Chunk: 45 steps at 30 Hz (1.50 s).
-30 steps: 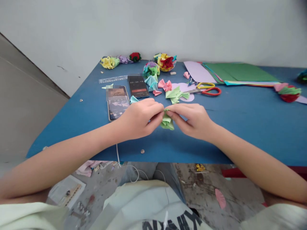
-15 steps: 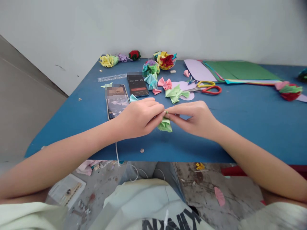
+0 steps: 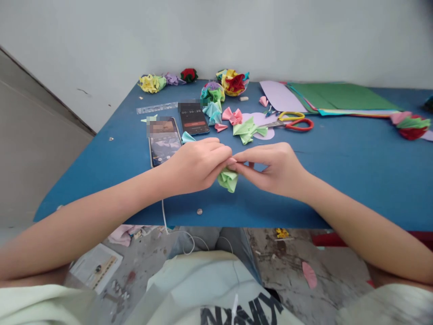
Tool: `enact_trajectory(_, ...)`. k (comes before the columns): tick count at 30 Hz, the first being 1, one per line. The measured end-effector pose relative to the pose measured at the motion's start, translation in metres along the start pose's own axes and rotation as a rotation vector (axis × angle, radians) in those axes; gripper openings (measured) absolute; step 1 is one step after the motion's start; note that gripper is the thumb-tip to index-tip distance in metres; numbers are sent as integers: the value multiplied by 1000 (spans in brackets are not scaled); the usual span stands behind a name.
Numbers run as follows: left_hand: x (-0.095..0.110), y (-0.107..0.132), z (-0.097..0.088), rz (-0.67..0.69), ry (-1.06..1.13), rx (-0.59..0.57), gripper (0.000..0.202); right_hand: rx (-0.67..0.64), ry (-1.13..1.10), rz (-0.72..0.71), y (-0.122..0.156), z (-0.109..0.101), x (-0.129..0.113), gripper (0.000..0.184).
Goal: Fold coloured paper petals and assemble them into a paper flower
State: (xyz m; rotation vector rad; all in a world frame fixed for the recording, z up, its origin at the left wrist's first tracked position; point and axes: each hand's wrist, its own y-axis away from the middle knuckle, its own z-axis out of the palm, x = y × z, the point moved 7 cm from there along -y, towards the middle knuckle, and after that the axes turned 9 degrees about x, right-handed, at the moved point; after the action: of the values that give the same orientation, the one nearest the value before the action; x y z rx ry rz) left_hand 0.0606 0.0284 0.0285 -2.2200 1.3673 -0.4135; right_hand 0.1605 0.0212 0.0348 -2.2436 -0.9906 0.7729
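Above the front of the blue table, my left hand (image 3: pixel 199 164) and my right hand (image 3: pixel 274 167) meet at the fingertips. Between them is a folded light green paper piece (image 3: pixel 228 179), its pleated end hanging below the fingers. Both hands pinch its upper end; the pinched part is hidden. Just beyond lie a light green paper bow (image 3: pixel 248 131), a pink paper bow (image 3: pixel 232 116) and light blue folded paper (image 3: pixel 214 113). Another blue piece (image 3: pixel 187 137) pokes out behind my left hand.
Scissors (image 3: pixel 294 123) rest on a lilac paper shape. Two phones, one propped phone (image 3: pixel 165 140) with a white cable and one timer phone (image 3: pixel 193 118), stand left. Crumpled paper flowers (image 3: pixel 233 83) line the wall; coloured sheets (image 3: pixel 345 97) lie at back right.
The hanging end of the green paper has swung slightly left and down. The right fingertips have shifted a little left against the left ones.
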Motion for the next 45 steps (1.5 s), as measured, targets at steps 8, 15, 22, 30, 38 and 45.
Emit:
enact_trajectory(8,3,-1,-2,-45,66,-14,22,-11,83,-62,2,-1,-3,14)
enact_trajectory(15,1,-1,-4,-83,19,19,23,-54,110,-107,2,1,-3,18)
enact_trajectory(22,2,-1,-4,-103,54,-63,22,-20,148,-109,3,-1,-5,16)
enact_trajectory(30,-1,0,-2,-147,79,-72,29,-19,167,-137,5,0,-7,19)
enact_trajectory(38,-2,0,2,-118,-99,-34,35,-32,240,-140,5,3,-7,22)
enact_trajectory(45,-1,1,4,-196,76,-71,21,13,379,-224,8,6,-12,22)
